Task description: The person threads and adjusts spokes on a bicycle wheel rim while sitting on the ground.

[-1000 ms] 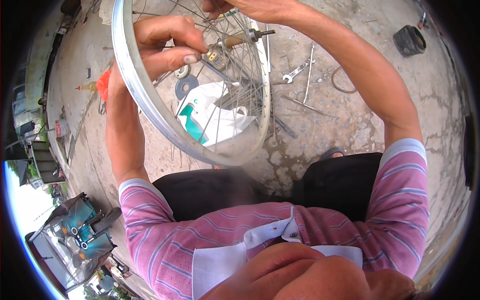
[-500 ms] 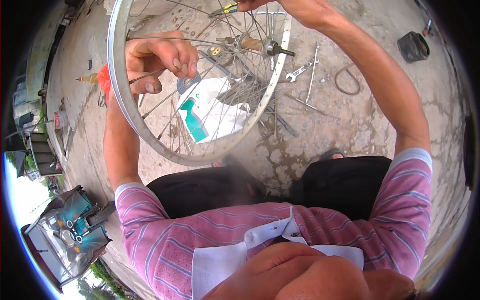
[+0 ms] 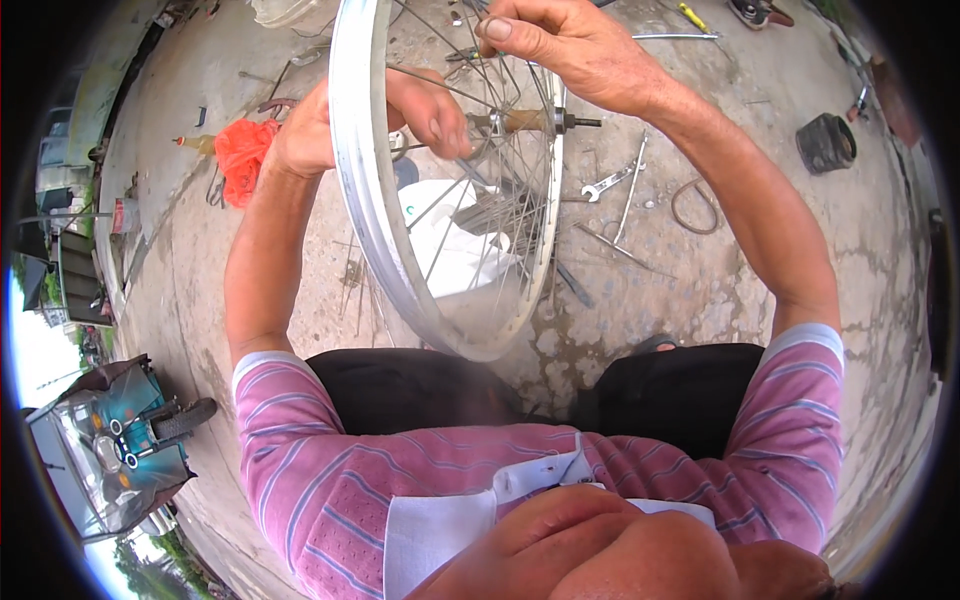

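A spoked wheel (image 3: 384, 264) tilts between my hands, above the ground (image 3: 700, 275).
Some spokes (image 3: 440, 86) already join hub (image 3: 525, 121) to rim (image 3: 355, 170); whether any remain unfastened, I can't tell. My left hand's (image 3: 428, 112) fingers curl behind the rim, my right hand's (image 3: 590, 55) bunch near spokes; any pinch is unclear.

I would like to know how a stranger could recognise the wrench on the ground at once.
Find the big spoked wheel, then its hub, whose axle end points right. Just below that end in the picture, on the ground, lies the wrench. Unlike the thin rod beside it, it has a wide, forked head.
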{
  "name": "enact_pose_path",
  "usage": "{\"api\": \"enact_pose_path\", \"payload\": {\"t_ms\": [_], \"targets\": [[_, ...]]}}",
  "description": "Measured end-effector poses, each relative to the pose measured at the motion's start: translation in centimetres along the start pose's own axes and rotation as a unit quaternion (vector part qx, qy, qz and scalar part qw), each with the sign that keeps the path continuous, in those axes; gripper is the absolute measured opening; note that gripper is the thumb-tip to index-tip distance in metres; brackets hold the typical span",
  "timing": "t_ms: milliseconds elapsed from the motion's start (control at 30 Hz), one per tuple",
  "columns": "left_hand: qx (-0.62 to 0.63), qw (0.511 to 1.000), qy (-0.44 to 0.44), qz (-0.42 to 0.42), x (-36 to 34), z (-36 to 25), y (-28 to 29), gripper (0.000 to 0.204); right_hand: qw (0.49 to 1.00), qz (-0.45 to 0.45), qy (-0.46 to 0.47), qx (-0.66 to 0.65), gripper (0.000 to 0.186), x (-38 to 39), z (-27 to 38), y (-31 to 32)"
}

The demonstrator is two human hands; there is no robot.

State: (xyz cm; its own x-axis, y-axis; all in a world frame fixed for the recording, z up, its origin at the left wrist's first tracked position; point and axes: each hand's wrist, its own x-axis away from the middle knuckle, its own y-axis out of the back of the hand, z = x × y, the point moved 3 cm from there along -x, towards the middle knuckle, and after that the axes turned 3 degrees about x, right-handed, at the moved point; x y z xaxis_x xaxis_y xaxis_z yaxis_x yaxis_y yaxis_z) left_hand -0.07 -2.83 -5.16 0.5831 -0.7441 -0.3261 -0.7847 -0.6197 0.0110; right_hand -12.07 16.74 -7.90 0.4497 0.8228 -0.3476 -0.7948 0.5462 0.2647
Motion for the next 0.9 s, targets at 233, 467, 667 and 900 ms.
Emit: {"api": "enact_pose_path", "payload": {"t_ms": [233, 467, 667, 900], "targets": [[-0.155, 0.895, 0.053, -0.415, -0.4, -0.7, 2.8, 0.038, 0.998, -0.032, -0.052, 0.028, 0.035, -0.6, 0.6, 0.7], [-0.200, 0.844, 0.038, -0.497, -4.6, -1.4, 1.2, 0.026, 0.984, -0.063, -0.084, 0.147, 0.044, -1.1, 1.4, 0.3], [-0.288, 0.819, -0.006, -0.496, -4.7, -0.5, 2.2, 0.025, 0.976, -0.120, -0.104, 0.149, 0.046, -1.0, 1.8, 0.1], [-0.264, 0.846, -0.051, -0.461, -3.8, -0.3, 3.2, 0.024, 0.973, -0.155, -0.089, 0.145, 0.048, -1.0, 2.4, -0.5]]}}
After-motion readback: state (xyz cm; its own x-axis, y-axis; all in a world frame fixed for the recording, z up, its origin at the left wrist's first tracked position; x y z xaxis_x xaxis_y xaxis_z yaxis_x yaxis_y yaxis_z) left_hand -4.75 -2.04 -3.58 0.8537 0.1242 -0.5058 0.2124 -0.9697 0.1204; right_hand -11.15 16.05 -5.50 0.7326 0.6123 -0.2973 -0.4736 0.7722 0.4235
